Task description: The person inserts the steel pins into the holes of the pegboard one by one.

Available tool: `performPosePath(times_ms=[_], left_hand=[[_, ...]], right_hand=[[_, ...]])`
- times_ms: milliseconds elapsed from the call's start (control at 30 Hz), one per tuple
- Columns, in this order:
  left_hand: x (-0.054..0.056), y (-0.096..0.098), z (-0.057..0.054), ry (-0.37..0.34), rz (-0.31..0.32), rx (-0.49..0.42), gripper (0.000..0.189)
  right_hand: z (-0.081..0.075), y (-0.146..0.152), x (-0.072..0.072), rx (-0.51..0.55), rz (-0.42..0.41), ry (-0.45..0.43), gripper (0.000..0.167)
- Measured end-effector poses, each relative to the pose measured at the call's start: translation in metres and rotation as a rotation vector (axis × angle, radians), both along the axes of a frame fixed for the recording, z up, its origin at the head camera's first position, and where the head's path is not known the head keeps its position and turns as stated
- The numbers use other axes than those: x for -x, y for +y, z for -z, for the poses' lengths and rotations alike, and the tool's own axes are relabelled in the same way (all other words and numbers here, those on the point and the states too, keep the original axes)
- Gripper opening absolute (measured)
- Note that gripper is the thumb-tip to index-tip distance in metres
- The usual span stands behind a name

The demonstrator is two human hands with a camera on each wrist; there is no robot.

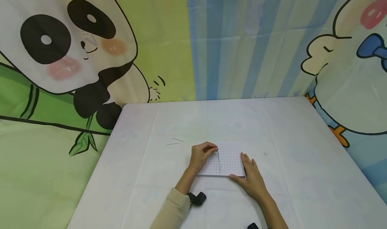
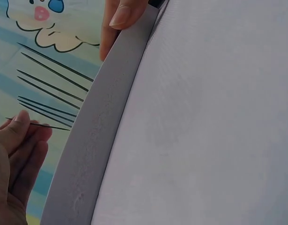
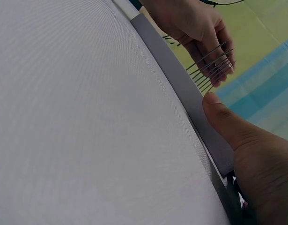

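Observation:
A white board (image 1: 232, 158) with a grid of small dots lies flat on the table. Several thin dark needles (image 2: 50, 85) stand up from it in a row. My left hand (image 1: 201, 156) is over the board's left half, pinching one needle (image 2: 59, 128) between thumb and fingertips at the far end of the row. In the left wrist view that needle's lower end meets the board's edge line; whether it sits in a hole cannot be seen. My right hand (image 1: 252, 178) rests against the board's right side with fingers extended, its thumb (image 3: 223, 115) touching the near edge.
Two loose needles (image 1: 172, 144) lie on the white-covered table (image 1: 145, 175), left of the board. A small dark speck (image 1: 265, 154) is to the right. Black wrist cameras (image 1: 198, 198) sit at the wrists. A cartoon-printed curtain (image 1: 242, 44) hangs behind the table.

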State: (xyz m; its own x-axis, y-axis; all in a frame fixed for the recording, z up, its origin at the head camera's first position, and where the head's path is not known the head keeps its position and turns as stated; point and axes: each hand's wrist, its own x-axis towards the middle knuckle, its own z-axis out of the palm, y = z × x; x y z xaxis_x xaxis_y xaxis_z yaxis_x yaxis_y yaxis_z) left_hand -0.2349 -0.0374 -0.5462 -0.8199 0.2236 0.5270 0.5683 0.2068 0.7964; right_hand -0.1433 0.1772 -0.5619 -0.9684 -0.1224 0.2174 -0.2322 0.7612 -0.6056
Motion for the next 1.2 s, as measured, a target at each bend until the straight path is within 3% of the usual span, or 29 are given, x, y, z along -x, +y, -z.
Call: performPosePath(times_ms=[167, 400, 733, 933, 1067, 1200], left_hand=[[0.0, 0.0, 0.0, 0.049, -0.014, 0.112, 0.008], [-0.001, -0.001, -0.002, 0.107, -0.029, 0.163, 0.007], [0.004, 0.002, 0.002, 0.112, 0.036, 0.194, 0.007], [0.005, 0.001, 0.002, 0.102, 0.007, 0.239, 0.009], [0.003, -0.005, 0.003, 0.065, 0.027, 0.277, 0.015], [0.003, -0.022, -0.001, 0.035, 0.07, 0.246, 0.03]], right_hand=[[-0.001, -0.001, -0.001, -0.003, 0.005, -0.019, 0.101], [-0.001, -0.001, 0.0, 0.001, 0.003, -0.024, 0.102], [-0.006, 0.0, 0.001, -0.014, -0.002, -0.002, 0.102], [-0.007, 0.0, 0.002, 0.012, -0.011, -0.016, 0.1], [-0.005, -0.001, 0.001, 0.014, -0.008, -0.027, 0.1], [-0.004, -0.002, 0.001, 0.007, 0.001, -0.009, 0.1]])
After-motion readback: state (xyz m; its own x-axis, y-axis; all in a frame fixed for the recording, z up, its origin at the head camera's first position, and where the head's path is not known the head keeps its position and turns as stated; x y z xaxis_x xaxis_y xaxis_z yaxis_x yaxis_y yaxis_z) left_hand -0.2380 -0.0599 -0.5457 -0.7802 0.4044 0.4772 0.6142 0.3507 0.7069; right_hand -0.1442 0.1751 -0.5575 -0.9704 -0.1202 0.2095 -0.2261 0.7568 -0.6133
